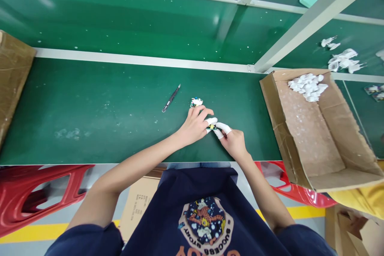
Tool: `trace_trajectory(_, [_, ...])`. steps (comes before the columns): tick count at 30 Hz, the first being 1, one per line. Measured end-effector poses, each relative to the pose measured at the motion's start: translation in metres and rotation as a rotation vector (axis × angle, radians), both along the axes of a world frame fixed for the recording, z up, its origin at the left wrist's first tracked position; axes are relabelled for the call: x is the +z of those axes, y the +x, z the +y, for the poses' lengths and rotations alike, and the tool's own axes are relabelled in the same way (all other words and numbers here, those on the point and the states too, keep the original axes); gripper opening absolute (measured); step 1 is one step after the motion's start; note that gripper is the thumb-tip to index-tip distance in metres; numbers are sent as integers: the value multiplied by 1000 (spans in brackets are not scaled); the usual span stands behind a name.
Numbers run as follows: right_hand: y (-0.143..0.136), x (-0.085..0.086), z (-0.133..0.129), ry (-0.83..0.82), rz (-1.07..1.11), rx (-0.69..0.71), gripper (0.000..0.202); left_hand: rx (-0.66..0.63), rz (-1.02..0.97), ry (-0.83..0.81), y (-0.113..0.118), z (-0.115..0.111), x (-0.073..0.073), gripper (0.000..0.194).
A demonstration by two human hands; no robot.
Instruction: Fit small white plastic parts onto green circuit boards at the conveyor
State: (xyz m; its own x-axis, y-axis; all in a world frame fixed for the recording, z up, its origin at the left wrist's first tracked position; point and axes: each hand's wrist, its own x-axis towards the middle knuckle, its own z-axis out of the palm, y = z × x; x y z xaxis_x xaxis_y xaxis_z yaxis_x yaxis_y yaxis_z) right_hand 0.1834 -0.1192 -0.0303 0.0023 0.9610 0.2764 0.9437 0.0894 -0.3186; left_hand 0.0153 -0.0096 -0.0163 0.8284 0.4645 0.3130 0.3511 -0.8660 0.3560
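Note:
Between my two hands is a small green circuit board [211, 127] with a yellow part on it. My left hand [196, 125] pinches its left side with thumb and index finger, both in white finger cots. From the right, my right hand [231, 139] grips the same board, also with white cots on thumb and index finger. Just beyond my left fingers lies a second circuit board [196, 102] carrying white and blue parts. A pair of dark tweezers [171, 98] rests to the left of that board.
An open cardboard box [324, 140] with a pile of white pieces [308, 87] stands at the right. Another cardboard box [13, 80] is at the left edge. A pale metal post [306, 24] rises at the back right. Red stools [45, 192] stand below the green table [90, 128].

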Motion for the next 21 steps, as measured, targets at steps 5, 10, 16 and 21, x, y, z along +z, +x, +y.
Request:
trace_trajectory(5, [1,4,-3,-6,-49,67,37,49,32,-87,-10,5,7,63])
trace_trajectory(10, [-1,20,-19,-35,-33,108,33,-28,88,-126,-16,6,13,35])
trace_trajectory(16, [-21,16,-24,-17,-86,80,60,11,90,-61,-13,-2,10,28])
trace_trajectory(21, [-27,5,-21,8,-164,41,59,8,83,-65,-13,-3,9,25])
